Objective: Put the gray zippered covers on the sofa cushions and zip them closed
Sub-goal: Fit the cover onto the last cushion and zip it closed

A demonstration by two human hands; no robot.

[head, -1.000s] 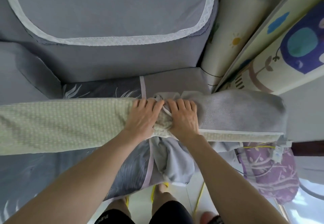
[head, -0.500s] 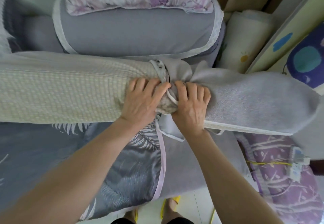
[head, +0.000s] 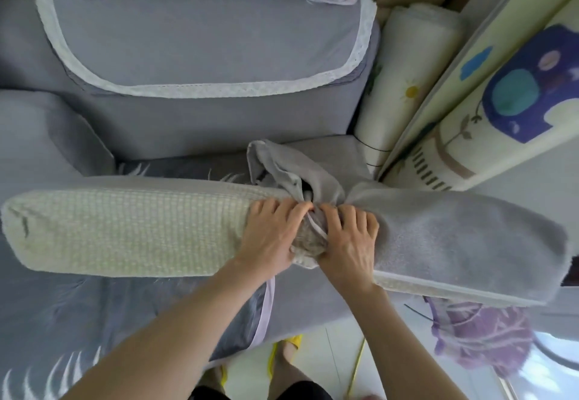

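Across the gray sofa (head: 219,124), long cream waffle-weave cushion (head: 125,230) half sleeved in soft gray zippered cover (head: 454,243) — my left hand (head: 272,236) and right hand (head: 347,243) clutch its bunched mouth — next, I judge, dragging it over the bare end.

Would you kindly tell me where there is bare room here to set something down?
Bare: the feather-print throw in front of the cushion, toward its left end; the backrest top inside its lace trim. Crowded: where left hand and right hand bunch the gray cover; rolled mat and play mats rightward.
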